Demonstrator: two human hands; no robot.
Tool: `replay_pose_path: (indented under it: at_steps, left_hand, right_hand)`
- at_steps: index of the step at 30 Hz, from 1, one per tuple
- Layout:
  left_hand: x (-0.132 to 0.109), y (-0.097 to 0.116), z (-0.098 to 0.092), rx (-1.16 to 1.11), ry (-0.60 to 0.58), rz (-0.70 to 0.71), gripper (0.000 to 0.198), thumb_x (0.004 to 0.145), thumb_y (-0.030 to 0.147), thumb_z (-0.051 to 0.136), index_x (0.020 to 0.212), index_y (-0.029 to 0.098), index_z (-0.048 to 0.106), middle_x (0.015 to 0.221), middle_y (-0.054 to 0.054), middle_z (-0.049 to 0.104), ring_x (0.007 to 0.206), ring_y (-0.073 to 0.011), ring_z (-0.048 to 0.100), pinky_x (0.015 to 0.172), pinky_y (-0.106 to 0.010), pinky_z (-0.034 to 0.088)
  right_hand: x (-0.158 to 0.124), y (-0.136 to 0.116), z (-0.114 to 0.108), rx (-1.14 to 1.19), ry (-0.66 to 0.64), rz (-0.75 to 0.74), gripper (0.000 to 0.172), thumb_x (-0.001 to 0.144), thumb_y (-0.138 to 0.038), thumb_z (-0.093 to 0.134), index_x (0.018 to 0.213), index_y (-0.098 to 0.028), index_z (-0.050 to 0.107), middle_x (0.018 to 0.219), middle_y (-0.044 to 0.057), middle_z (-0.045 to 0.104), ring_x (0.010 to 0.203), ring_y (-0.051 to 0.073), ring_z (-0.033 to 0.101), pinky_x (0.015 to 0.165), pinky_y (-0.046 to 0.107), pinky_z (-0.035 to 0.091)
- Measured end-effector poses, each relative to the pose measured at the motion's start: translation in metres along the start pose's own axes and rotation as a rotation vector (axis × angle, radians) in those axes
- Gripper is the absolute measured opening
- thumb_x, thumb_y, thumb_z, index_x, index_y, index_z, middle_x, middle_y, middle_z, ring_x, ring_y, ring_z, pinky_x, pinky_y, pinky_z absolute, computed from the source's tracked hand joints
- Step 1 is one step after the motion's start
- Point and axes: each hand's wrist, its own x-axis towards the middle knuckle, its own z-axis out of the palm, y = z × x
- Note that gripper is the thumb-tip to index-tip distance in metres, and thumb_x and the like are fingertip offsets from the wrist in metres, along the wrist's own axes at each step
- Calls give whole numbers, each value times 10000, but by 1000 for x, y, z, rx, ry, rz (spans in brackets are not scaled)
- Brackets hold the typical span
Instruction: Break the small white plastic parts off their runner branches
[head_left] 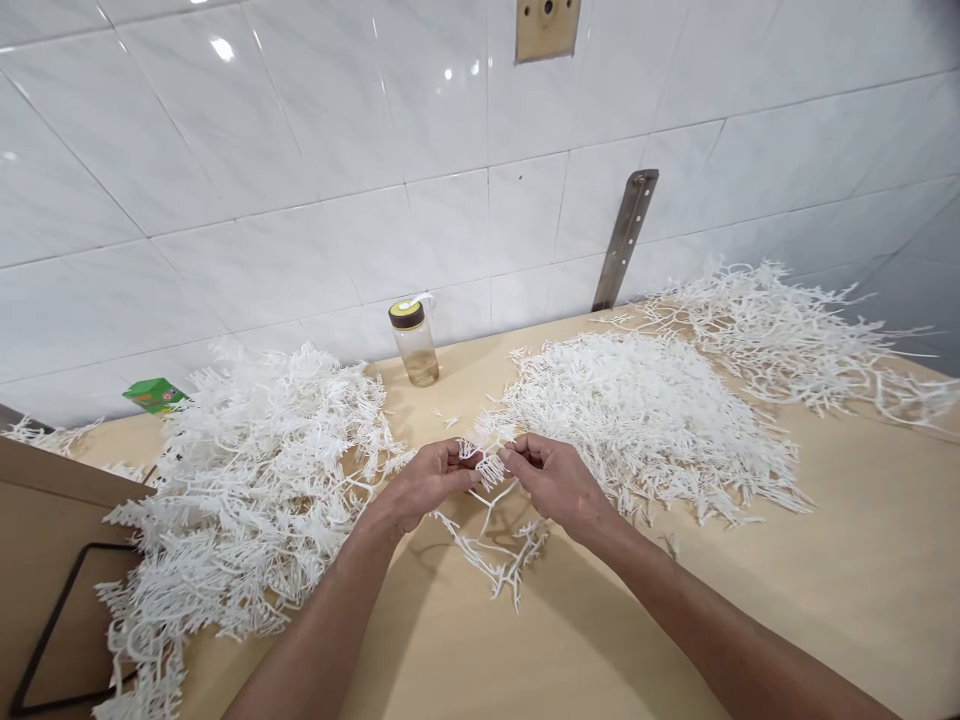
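Observation:
Both of my hands meet over the middle of a light wooden table (862,580). My left hand (424,483) and my right hand (551,478) are each closed in a pinch on the same white plastic branched piece (491,520), a thin sprue with small comb-like tips. Its lower branches hang down toward the table between my forearms. A big heap of the same white branched pieces (255,480) lies just left of my left hand. A flatter heap of smaller white bits (645,420) lies just right of my right hand.
A third spread of white stripped stems (787,330) lies at the back right. A small clear bottle with a dark cap (414,342) stands by the tiled wall. A green carton (154,394) sits at the back left, a metal bracket (624,240) leans on the wall, and a cardboard box (45,600) sits at the left.

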Motion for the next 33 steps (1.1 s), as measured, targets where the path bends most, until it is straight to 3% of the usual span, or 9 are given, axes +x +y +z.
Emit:
replay_pose_path:
  at_steps: [4,10,17,21,26,29,33]
  left_hand:
    - [2,-3,1,-33,-5,26,348,691,415,825,865,143,697,831,-58,654,773,-174,595,736,-294,483]
    - [8,-18,-3,-72,115,-12,367,646,452,855,732,141,680,648,-10,616,608,-127,561,632,-256,451]
    - [4,-28,6,-276,115,-75,441,593,457,883,858,141,725,774,-62,694,645,-158,615,643,-282,492]
    - [4,-35,9,-265,246,-55,412,630,478,857,797,131,710,677,-31,646,536,-104,531,534,-239,428]
    - [1,-35,6,-172,365,0,400,697,517,800,738,165,616,540,45,524,427,-66,449,428,-198,316]
    - [1,-31,4,-76,366,-30,395,714,517,788,750,181,582,505,68,483,384,-61,412,383,-189,263]
    - [3,-31,3,-146,298,-52,423,645,451,857,859,172,622,698,20,624,502,-81,534,467,-205,418]
  right_hand:
    - [-1,1,3,-16,-38,18,330,841,-514,600,723,-205,587,566,-41,466,492,112,385,478,257,311]
    - [1,3,10,-80,-57,-16,343,856,-494,573,693,-193,597,583,-27,484,533,118,407,499,253,305]
    - [11,9,18,-71,-40,24,306,847,-479,566,723,-202,606,552,-35,511,464,112,395,460,251,307]
    - [11,9,25,-64,-43,42,316,851,-483,565,725,-196,608,604,-11,589,472,112,419,454,248,318]
    - [2,2,25,-28,-188,119,331,877,-512,560,752,-207,586,523,-33,538,393,109,419,389,246,339]
    - [1,5,23,43,-292,227,268,882,-468,570,791,-216,555,455,-65,470,345,112,407,335,241,345]
    - [4,17,21,132,-273,251,231,889,-430,570,853,-202,563,482,-59,506,360,107,450,331,222,366]
